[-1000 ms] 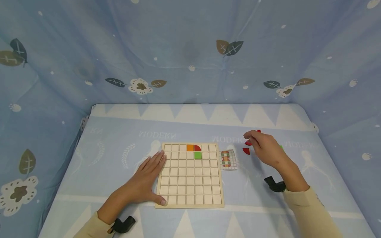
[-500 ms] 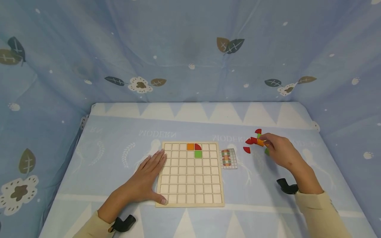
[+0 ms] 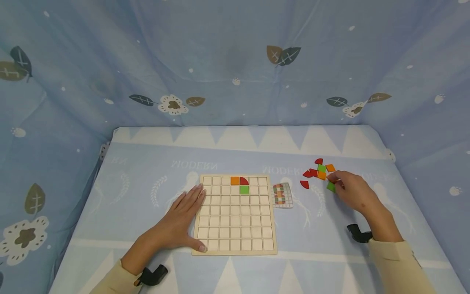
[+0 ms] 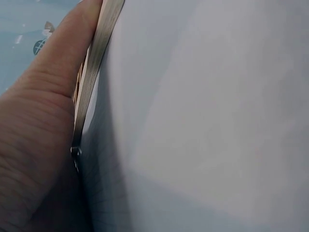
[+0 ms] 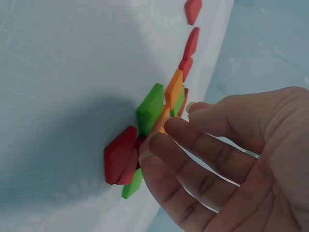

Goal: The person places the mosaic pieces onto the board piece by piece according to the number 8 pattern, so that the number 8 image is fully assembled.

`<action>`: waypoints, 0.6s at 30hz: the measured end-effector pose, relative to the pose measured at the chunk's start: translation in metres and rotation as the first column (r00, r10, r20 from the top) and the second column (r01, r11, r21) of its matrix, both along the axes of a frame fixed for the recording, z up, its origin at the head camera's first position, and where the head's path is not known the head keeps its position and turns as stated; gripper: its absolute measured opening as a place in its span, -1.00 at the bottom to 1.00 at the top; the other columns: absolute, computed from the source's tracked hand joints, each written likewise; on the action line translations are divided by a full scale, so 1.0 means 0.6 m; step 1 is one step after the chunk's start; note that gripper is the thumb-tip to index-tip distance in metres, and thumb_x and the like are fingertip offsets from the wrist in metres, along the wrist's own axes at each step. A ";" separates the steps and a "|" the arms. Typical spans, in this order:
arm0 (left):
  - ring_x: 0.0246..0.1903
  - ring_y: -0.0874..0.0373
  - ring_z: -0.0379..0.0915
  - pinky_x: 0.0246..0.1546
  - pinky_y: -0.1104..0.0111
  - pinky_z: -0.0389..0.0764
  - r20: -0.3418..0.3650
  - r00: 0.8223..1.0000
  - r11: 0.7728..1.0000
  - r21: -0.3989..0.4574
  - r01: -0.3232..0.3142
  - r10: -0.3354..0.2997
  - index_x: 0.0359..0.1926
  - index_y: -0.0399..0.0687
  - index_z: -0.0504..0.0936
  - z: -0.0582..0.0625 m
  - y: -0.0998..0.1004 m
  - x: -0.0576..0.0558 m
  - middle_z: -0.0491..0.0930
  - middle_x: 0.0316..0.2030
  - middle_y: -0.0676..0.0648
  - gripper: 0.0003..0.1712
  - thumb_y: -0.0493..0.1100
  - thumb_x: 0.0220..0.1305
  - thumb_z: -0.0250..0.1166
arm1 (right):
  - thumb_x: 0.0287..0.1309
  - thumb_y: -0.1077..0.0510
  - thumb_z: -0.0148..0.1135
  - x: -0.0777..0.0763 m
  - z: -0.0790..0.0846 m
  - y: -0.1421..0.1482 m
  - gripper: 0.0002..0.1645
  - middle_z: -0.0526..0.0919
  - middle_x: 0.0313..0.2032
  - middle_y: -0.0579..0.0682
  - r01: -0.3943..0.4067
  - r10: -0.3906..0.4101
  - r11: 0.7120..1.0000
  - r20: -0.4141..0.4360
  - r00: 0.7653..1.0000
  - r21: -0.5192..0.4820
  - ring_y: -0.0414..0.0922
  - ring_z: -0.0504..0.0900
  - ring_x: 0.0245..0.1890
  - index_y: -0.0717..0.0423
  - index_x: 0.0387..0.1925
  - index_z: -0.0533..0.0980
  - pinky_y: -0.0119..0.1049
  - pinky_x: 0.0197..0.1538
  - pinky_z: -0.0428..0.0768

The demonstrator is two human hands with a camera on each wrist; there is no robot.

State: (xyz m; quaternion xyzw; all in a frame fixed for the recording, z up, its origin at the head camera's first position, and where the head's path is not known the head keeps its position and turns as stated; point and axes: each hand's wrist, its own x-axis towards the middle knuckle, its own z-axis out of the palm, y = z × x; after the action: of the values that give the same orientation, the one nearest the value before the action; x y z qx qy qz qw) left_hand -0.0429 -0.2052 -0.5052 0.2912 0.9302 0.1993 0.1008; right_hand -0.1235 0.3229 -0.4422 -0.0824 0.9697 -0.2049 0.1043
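A wooden grid board [image 3: 235,222] lies on the cloth, with an orange square [image 3: 235,181], a red quarter-round [image 3: 244,181] and a green square [image 3: 244,190] in its top cells. My left hand [image 3: 180,222] rests along the board's left side, thumb on its near corner. Off to the right, my right hand [image 3: 354,192] reaches into loose tiles, its fingertips beside a green tile [image 3: 331,186] and an orange tile [image 3: 321,175]. In the right wrist view, the thumb and fingers are bent apart, with nothing visible pinched; red tiles [image 5: 120,154] lie by the fingertips.
A pattern card [image 3: 282,196] protrudes from the board's right edge. Several red pieces [image 3: 304,184] lie left of the loose pile, and another orange tile [image 3: 330,168] lies behind it. Patterned blue cloth [image 3: 235,73] walls the table at back and sides.
My right hand has moved right and slightly down over the pile, uncovering more red, green and orange tiles. The left hand stays in place on the board.
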 end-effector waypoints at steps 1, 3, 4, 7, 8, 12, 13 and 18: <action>0.65 -0.09 -0.43 0.57 -0.04 -0.30 -0.004 1.000 1.000 0.005 0.001 -0.001 0.68 -0.20 -0.24 0.000 0.000 0.000 -0.35 0.68 -0.18 0.79 0.74 -0.27 0.42 | 0.36 0.37 0.22 0.000 -0.003 0.002 -0.67 0.66 0.04 0.36 0.002 -0.002 1.000 -0.003 1.000 -0.003 0.27 0.58 -0.01 0.43 0.11 0.58 0.29 0.12 0.58; 0.64 -0.11 -0.41 0.57 -0.05 -0.28 -0.015 1.000 1.000 0.015 0.005 -0.005 0.68 -0.22 -0.22 0.000 0.000 0.000 -0.33 0.68 -0.20 0.78 0.73 -0.26 0.42 | 0.33 0.36 0.28 -0.001 -0.008 0.005 -0.65 0.67 -0.01 0.34 0.007 -0.007 1.000 -0.005 1.000 -0.004 0.21 0.58 -0.10 0.44 0.11 0.58 0.22 0.05 0.61; 0.64 -0.13 -0.39 0.56 -0.05 -0.28 -0.021 1.000 1.000 0.019 0.007 -0.007 0.68 -0.23 -0.21 -0.001 0.000 0.000 -0.31 0.67 -0.22 0.78 0.72 -0.25 0.42 | 0.31 0.36 0.31 -0.002 -0.010 0.006 -0.64 0.66 -0.04 0.32 0.008 -0.008 1.000 -0.002 1.000 -0.005 0.18 0.57 -0.14 0.44 0.11 0.58 0.19 0.00 0.62; 0.64 -0.14 -0.38 0.56 -0.06 -0.27 -0.024 1.000 1.000 0.023 0.010 -0.010 0.68 -0.24 -0.20 0.000 0.000 0.001 -0.30 0.67 -0.23 0.77 0.72 -0.24 0.43 | 0.26 0.35 0.37 -0.003 -0.016 0.010 -0.60 0.63 -0.11 0.28 0.011 -0.011 1.000 0.011 1.000 0.000 0.14 0.54 -0.20 0.45 0.10 0.57 0.12 -0.06 0.62; 0.64 -0.14 -0.37 0.56 -0.06 -0.26 -0.025 1.000 1.000 0.020 0.011 -0.011 0.68 -0.24 -0.20 0.000 0.000 0.001 -0.30 0.67 -0.23 0.77 0.72 -0.24 0.42 | 0.25 0.35 0.37 -0.003 -0.018 0.010 -0.60 0.62 -0.13 0.27 0.010 -0.010 1.000 0.014 1.000 0.005 0.13 0.53 -0.21 0.46 0.09 0.57 0.11 -0.07 0.62; 0.64 -0.13 -0.39 0.56 -0.08 -0.26 -0.016 1.000 1.000 0.011 0.010 -0.010 0.68 -0.23 -0.21 0.002 0.000 0.001 -0.32 0.67 -0.22 0.77 0.73 -0.23 0.41 | 0.22 0.35 0.41 -0.003 -0.022 0.009 -0.61 0.60 -0.19 0.25 0.010 -0.011 0.999 0.019 1.000 0.030 0.14 0.54 -0.23 0.47 0.05 0.59 0.15 -0.05 0.63; 0.64 -0.13 -0.39 0.56 -0.08 -0.26 -0.015 1.000 1.000 0.013 0.010 -0.009 0.68 -0.23 -0.21 0.002 0.000 0.001 -0.32 0.67 -0.22 0.77 0.73 -0.23 0.41 | 0.21 0.35 0.42 -0.003 -0.023 0.008 -0.61 0.60 -0.19 0.25 0.013 -0.014 0.999 0.020 1.000 0.037 0.14 0.54 -0.23 0.48 0.04 0.59 0.16 -0.05 0.63; 0.64 -0.15 -0.37 0.56 -0.07 -0.26 -0.021 1.000 1.000 0.027 0.010 -0.010 0.68 -0.24 -0.20 0.002 0.000 0.001 -0.30 0.67 -0.23 0.78 0.71 -0.25 0.44 | 0.20 0.35 0.43 -0.002 -0.027 0.007 -0.63 0.59 -0.19 0.27 0.022 -0.024 0.999 0.022 0.999 0.049 0.15 0.54 -0.22 0.48 0.01 0.59 0.18 -0.02 0.64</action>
State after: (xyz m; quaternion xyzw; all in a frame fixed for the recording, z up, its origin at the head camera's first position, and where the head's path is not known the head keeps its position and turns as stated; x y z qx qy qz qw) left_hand -0.0422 -0.2049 -0.5042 0.2992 0.9270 0.2084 0.0882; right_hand -0.1248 0.3271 -0.4583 -0.0664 0.9741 -0.1833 0.1147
